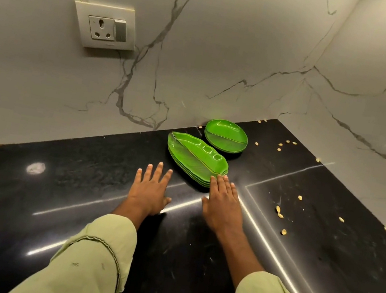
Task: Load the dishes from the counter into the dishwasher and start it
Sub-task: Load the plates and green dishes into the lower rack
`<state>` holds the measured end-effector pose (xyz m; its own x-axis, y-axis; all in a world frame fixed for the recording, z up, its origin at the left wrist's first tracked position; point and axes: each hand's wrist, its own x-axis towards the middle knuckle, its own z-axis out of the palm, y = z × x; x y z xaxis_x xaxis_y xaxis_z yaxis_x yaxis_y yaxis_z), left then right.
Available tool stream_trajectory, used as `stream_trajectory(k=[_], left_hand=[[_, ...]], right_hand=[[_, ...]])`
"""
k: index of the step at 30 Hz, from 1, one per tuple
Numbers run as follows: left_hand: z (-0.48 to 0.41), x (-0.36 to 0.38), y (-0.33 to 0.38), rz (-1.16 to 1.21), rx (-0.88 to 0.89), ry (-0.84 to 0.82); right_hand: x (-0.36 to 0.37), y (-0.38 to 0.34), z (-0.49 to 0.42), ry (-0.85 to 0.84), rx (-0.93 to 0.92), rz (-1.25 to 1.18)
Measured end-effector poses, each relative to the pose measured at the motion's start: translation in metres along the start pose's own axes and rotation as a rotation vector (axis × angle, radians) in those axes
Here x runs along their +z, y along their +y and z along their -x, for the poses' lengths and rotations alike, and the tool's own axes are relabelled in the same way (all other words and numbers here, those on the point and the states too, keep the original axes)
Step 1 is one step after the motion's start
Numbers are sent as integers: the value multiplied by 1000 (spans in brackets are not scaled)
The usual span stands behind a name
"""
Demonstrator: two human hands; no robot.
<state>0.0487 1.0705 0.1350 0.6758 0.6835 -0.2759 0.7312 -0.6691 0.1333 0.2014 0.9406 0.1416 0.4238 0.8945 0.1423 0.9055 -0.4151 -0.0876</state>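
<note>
A stack of several green leaf-shaped plates (195, 158) lies on the black counter (79, 178) near the marble back wall. Behind it sits a small stack of round green plates (226, 135). My right hand (222, 201) reaches forward with straight fingers, and its fingertips touch the near right end of the leaf-plate stack. My left hand (150, 188) is flat with spread fingers just left of that stack, apart from it. Both hands hold nothing. No dishwasher is in view.
Small pale shells or crumbs (279, 212) are scattered over the right part of the counter. A wall socket with a switch (104, 26) is on the back wall. Marble walls meet in a corner at the back right.
</note>
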Motion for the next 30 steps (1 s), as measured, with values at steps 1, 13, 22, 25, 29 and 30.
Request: stream_trajectory(k=[1, 13, 22, 25, 29, 30], left_hand=[[-6, 1, -3, 1, -8, -11], [-73, 5, -16, 148, -147, -369], [-102, -3, -7, 164, -233, -483], [-101, -3, -7, 184, -235, -486], [-101, -4, -6, 183, -240, -493], [-101, -4, -6, 177, -235, -493]], right_hand=[[3, -1, -8, -8, -3, -7], [44, -10, -99, -200, -67, -26], [69, -36, -125, -234, -23, 70], [65, -47, -123, -188, 37, 121], [55, -47, -127, -163, 1, 144], [52, -46, -126, -158, -6, 172]])
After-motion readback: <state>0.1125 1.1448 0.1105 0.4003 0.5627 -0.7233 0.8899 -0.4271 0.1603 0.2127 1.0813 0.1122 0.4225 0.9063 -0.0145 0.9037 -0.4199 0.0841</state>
